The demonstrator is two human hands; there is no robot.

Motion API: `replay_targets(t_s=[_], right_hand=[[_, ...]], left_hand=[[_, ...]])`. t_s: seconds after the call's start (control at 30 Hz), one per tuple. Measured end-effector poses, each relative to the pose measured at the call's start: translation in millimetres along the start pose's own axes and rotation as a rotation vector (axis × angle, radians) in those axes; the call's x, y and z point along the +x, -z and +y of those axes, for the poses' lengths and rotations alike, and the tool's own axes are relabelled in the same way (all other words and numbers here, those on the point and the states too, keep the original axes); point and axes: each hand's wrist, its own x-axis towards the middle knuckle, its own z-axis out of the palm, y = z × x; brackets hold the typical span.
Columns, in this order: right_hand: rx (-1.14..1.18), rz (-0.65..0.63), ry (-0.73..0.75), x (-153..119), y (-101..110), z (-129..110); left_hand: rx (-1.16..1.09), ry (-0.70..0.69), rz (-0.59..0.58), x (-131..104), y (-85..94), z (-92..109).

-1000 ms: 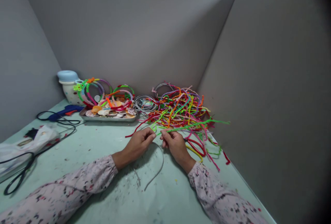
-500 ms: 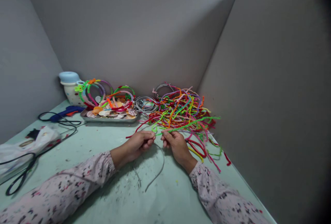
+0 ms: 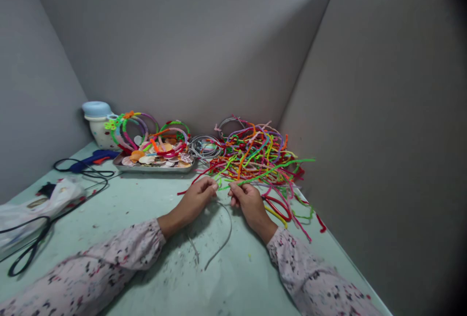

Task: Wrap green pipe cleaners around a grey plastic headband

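Observation:
A bright green pipe cleaner [image 3: 272, 168] runs through the pinch of my right hand [image 3: 249, 202], its long free end pointing up to the right. Facing it across a small gap, my left hand [image 3: 197, 198] pinches the short end of the same green stem, where a small bend shows at the fingertips. Below both hands a grey wire headband [image 3: 229, 232] lies curved on the table, its upper left part hidden under my left hand. Just beyond my fingers spreads a tangled heap of coloured pipe cleaners [image 3: 255, 148].
Wrapped headbands [image 3: 146, 119] rest on a metal tray [image 3: 155, 169] of shells or round discs. Beside it are coiled grey headbands [image 3: 204, 146]. At left stand a blue-lidded container [image 3: 98, 124], a blue glue gun [image 3: 91, 159], a black cable [image 3: 54, 219] and a plastic bag [image 3: 69, 190].
My left hand has rolled slightly, its fingers rising at the green stem's short end. The stem's long free end has swung up a little; my right hand stays nearly in place.

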Motion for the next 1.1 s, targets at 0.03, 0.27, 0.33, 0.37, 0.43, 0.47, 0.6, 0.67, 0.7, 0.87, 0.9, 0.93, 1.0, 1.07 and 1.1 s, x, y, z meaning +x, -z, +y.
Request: replay_targets(t_s=[0.03,0.27,0.33,0.37,0.43,0.47,0.6,0.67,0.7,0.87,0.9,0.93,1.0,1.07,1.1], right_hand=[[-0.003,0.01,-0.007,1,0,1],[-0.025,-0.002,-0.017,0,1,3],[-0.041,-0.01,-0.017,-1,2,3],[-0.051,-0.014,-0.014,-1,2,4],[-0.07,-0.027,-0.001,-2,3,5],[-0.077,-0.035,0.008,-2,4,5],[-0.076,-0.056,0.013,-3,4,6],[-0.059,-0.059,0.001,-3,5,6],[-0.052,-0.06,-0.003,-2,5,6],[-0.021,-0.07,0.009,-1,6,9],[-0.009,-0.074,0.012,-1,6,10],[0.004,-0.081,0.011,-1,6,11],[0.023,-0.104,0.0,-1,7,14],[0.049,-0.136,-0.015,-1,8,16],[0.069,-0.154,-0.024,0,8,18]], left_hand=[[0.08,-0.082,0.045,-2,-0.5,2],[0.535,-0.355,0.141,-9,-4.3,5],[0.549,-0.366,0.139,-7,-4.9,1],[0.552,-0.364,0.134,-6,-5.2,-1],[0.566,-0.351,0.131,-5,-5.8,-4],[0.571,-0.342,0.132,-5,-6.2,-5],[0.537,-0.3,0.128,-6,-7.7,-5],[0.493,-0.281,0.111,-7,-8.4,-4],[0.464,-0.269,0.099,-7,-8.7,-5],[0.176,-0.073,-0.028,-1,-8.3,-9],[0.096,-0.003,-0.077,0,-7.5,-9],[0.016,0.07,-0.129,1,-6.4,-8],[-0.11,0.215,-0.234,1,-3.4,-5],[-0.219,0.326,-0.317,0,0.4,-1],[-0.276,0.356,-0.335,0,2.3,1]])
